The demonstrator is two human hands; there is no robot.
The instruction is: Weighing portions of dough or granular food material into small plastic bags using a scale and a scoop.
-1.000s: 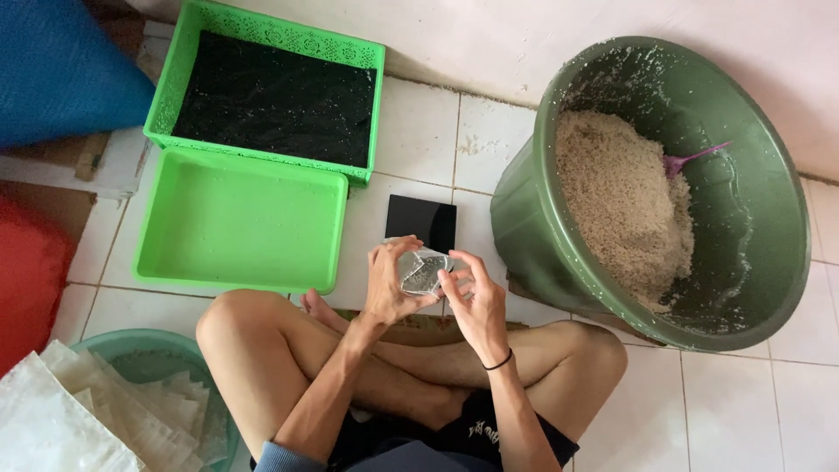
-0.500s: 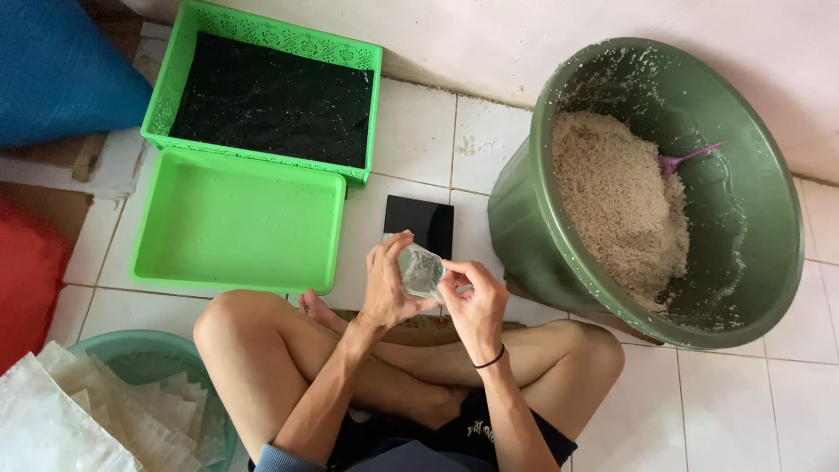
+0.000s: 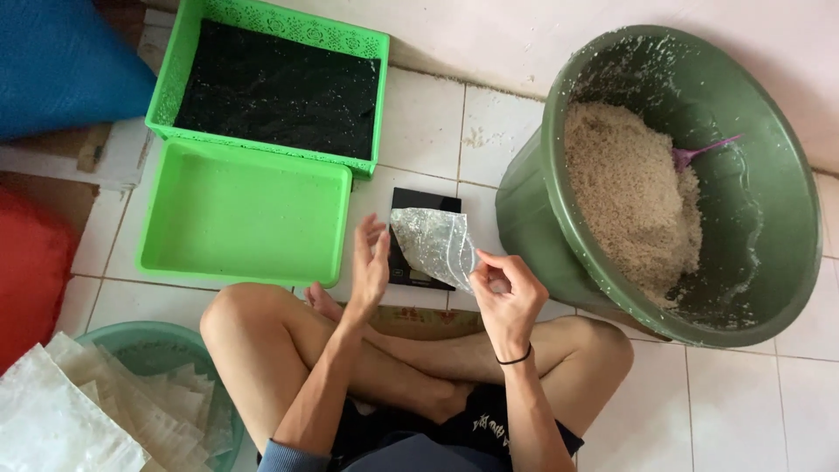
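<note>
The person sits cross-legged on the tiled floor (image 3: 734, 411), so everything is w/in arm's reach. Near the left knee, at the floor's near left corner, a pale green tub (image 3: 140, 350) holds a pile of see-thru bags (image 3: 79, 411), handy for the left side.

Right hand (image 3: 507, 301) is mostly closed. Its thumb & fingers pinch the bottom edge of a small clear plastic bag (image 3: 434, 247) and hold it up over the lap, tipped to the left, maybe so it can be pulled open. Left hand (image 3: 371, 262) is open, fingers straight & a bit spread. It sits just beside the bag, palm facing it. Can't tell if it touches the bag; it grips nothing.

Right under the bag lies a flat black scale (image 3: 419, 236) on the floor, just in front of the legs, prob. there for weighing.

Left of the scale is a bright green tray (image 3: 245, 214) w/ nothing in it. Beyond that, a green basket (image 3: 275, 83) w/ a dark lining.

To the right, a big dark green basin (image 3: 769, 166) leans toward the person, so the pile of pale grain (image 3: 625, 188) is easy to reach. A purple scoop (image 3: 699, 153) is stuck in the grain.
</note>
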